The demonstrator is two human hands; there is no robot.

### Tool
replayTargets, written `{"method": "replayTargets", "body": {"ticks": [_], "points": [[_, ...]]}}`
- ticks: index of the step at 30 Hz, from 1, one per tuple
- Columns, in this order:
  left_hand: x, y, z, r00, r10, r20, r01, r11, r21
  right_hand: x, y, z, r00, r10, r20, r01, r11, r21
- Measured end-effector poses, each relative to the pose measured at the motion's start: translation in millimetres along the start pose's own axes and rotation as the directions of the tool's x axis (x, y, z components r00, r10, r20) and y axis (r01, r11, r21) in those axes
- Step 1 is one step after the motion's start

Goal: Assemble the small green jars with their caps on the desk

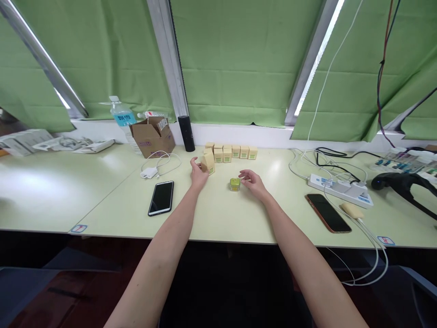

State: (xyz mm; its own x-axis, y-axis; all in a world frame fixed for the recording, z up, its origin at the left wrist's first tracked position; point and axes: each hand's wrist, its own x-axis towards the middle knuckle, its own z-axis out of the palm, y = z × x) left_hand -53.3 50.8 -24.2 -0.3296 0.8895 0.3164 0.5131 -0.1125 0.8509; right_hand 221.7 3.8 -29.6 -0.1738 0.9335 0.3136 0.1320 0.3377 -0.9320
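Hands both over pale green desk (102,200). I see left hand (198,175) loosely curled around a small tan cardboard carton (208,162), tilted, just in front of a row of matching tan cartons (235,151). Right hand (253,181) half open, fingers just beside a small green-lidded glass jar (235,184) standing on the desk; contact I cannot tell. Black smartphone (161,197) lies left.

Bare counter (221,218) lies open between the black phone (161,197) on the left and the red-edged phone (327,212) on the right. Farther back, a row of small boxes (235,151), a black cylinder (186,133) and a cardboard box (152,136) block the wall side.
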Motion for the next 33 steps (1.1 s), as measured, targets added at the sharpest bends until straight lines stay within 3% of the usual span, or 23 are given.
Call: {"method": "replayTargets", "body": {"ticks": [3,7,12,18,22,27,33], "points": [[-11,11,0.8,0.999,-0.007,0.038,0.003,0.995,0.101,-3,-4,3,0.995,-0.004,0.098,0.013,0.995,-0.096],[-24,22,5.6,0.992,0.054,0.111,-0.07,0.987,0.148,-8,-10,9,0.991,0.036,0.126,-0.005,0.971,-0.239],[-26,18,11.3,0.977,0.117,0.176,-0.126,0.991,0.039,-12,-17,18,0.993,0.054,0.108,-0.008,0.921,-0.389],[-28,14,13.5,0.938,0.229,0.26,-0.225,0.973,-0.046,-12,-20,21,0.995,0.042,0.092,0.002,0.9,-0.435],[-31,16,15.6,0.89,0.348,0.293,-0.38,0.923,0.06,-12,-20,21,0.996,0.027,0.084,0.014,0.895,-0.445],[-35,22,17.8,0.785,0.471,0.403,-0.589,0.767,0.252,-12,-23,20,0.993,0.029,0.115,0.023,0.905,-0.425],[-43,43,8.0,0.809,0.474,0.349,-0.585,0.708,0.395,-13,-26,18,0.995,0.022,0.102,0.028,0.885,-0.464]]}}
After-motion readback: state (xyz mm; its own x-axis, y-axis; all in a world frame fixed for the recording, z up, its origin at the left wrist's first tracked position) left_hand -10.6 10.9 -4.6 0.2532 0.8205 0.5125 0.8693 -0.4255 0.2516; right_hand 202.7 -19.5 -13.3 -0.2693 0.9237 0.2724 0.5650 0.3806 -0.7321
